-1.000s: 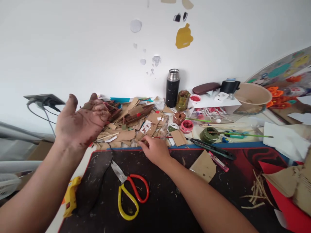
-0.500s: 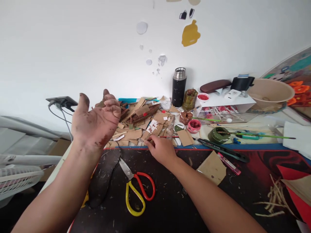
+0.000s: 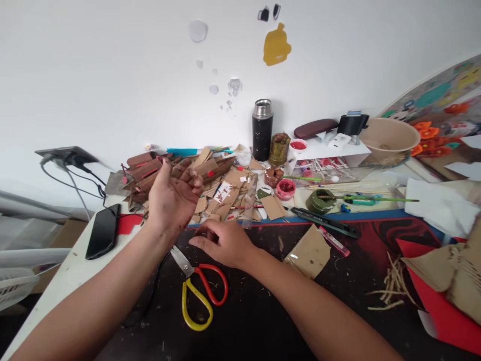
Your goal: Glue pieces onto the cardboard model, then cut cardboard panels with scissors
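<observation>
Cardboard scraps [image 3: 236,181] lie partly hidden behind the stained left hand [image 3: 175,200].

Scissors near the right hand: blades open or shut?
Look shut: the blades of the scissors lie together as one narrow wedge, with no gap visible between them.
</observation>
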`<state>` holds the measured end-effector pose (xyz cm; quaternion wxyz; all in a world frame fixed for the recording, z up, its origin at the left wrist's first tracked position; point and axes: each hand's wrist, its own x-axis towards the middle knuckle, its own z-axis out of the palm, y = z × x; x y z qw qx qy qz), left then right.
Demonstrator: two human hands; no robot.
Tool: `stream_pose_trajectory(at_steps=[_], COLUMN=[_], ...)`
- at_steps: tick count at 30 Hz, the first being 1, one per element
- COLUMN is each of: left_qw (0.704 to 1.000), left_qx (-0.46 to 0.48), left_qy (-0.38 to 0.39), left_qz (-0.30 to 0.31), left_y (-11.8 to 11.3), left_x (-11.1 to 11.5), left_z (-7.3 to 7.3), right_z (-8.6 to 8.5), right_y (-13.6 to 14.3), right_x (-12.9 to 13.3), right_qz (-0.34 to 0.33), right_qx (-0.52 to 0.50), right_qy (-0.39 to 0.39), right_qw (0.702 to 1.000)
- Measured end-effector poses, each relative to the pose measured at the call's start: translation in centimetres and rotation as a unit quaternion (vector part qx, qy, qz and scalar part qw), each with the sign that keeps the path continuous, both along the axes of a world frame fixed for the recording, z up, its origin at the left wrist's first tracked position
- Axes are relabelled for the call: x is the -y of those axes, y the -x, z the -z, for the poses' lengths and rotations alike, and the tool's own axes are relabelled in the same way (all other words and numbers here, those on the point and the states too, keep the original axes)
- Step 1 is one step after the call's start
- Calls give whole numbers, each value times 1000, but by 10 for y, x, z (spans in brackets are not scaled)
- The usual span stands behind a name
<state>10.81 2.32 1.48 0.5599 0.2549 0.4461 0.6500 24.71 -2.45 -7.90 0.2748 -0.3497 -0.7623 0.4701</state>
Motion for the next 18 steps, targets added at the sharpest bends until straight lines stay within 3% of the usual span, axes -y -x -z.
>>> stream_pose_trajectory(at_steps=[4,8,13,18], left_qw=[1000,999,997,994], left_qx=[-1,21,24,72], left_qy=[12,27,39,71], left_qz=[16,35,58,38], left_y=[-9,-13,-6,-4], left_x=[7,17,27,31], left_z=[20,30,29,25], right_z=[-1,3,3,4], right_y=[-2,2,9,11], right_x=[3,5,12,16], right_qz=[-7,-3,-21,-34], right_qx=[-49,-80,-122,-146], right_qy=[31,27,48,22], right_qw=[998,996,991,988])
